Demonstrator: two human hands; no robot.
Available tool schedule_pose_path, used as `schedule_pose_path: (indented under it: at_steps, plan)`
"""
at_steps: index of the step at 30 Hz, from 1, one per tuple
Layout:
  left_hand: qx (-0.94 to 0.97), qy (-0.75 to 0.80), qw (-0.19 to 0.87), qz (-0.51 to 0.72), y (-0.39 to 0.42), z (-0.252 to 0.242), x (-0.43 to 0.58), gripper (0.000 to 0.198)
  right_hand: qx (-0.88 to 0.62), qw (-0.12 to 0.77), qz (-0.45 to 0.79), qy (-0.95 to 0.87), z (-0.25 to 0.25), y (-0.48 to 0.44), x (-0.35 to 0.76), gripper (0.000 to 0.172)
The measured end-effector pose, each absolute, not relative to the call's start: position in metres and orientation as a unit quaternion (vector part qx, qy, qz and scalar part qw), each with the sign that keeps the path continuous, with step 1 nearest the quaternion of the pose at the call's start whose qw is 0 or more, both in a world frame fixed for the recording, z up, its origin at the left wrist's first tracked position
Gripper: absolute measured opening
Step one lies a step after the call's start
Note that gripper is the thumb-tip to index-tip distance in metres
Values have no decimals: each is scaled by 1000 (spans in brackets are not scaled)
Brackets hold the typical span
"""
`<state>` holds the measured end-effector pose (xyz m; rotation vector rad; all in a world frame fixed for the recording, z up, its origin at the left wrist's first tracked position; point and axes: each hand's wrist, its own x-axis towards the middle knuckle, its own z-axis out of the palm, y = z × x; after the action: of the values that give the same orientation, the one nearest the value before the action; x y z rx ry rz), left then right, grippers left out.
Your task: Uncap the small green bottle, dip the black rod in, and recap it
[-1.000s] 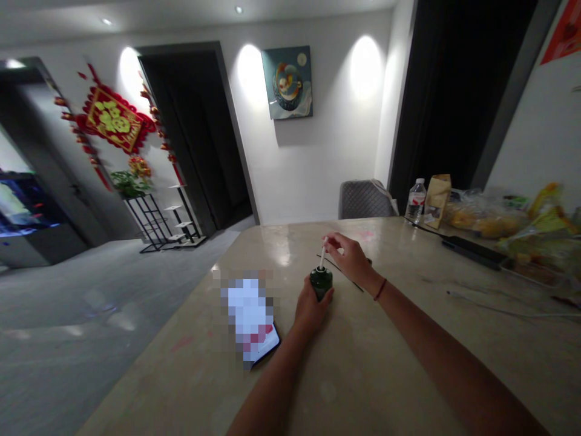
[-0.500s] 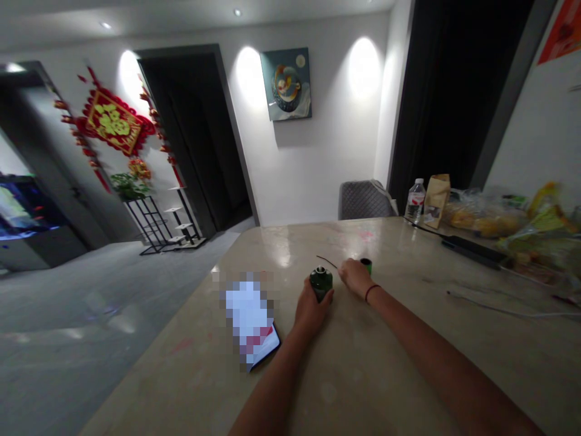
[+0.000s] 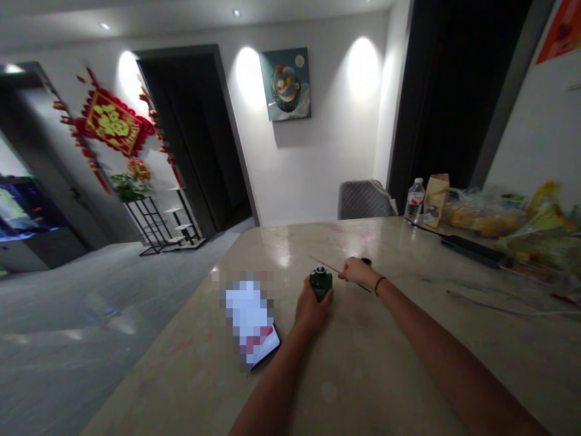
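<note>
My left hand (image 3: 310, 307) is wrapped round a small dark green bottle (image 3: 321, 282) that stands upright on the beige table (image 3: 363, 363), its mouth uncapped. Just to the right of the bottle, my right hand (image 3: 357, 271) is low over the table, fingers pinched on a thin dark stick (image 3: 325, 266). The stick pokes out of the hand on both sides. A small dark green cap (image 3: 365, 261) sits on the table right behind my right hand.
A phone (image 3: 256, 339) lies left of my left hand. Along the table's right side are a water bottle (image 3: 414, 201), a paper bag (image 3: 436, 191), bagged food (image 3: 499, 218), a dark remote-like bar (image 3: 472, 249) and a thin cable (image 3: 499, 310). A grey chair (image 3: 365, 200) stands at the far end.
My right hand held a white stick over the bottle's mouth, then dropped to the table beside the cap. It now pinches the thin dark stick. My left hand stayed on the bottle.
</note>
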<state>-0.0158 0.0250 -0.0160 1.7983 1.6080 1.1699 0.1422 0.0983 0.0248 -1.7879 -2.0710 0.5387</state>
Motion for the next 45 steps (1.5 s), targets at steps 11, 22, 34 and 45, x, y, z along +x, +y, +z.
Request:
schedule_pose_path:
  at_steps: [11, 22, 34, 45]
  plan:
    - [645, 594, 233, 421, 23, -13, -15, 57, -316, 626, 355, -618, 79, 83, 133, 15]
    - [654, 581, 234, 423, 25, -15, -16, 55, -459, 448, 333, -691, 50, 82, 112, 14]
    - [650, 597, 233, 409, 25, -13, -16, 60, -511, 464, 362, -627, 50, 95, 133, 37]
    - [739, 600, 134, 276, 24, -17, -16, 61, -454, 344, 377, -730, 43, 85, 133, 32]
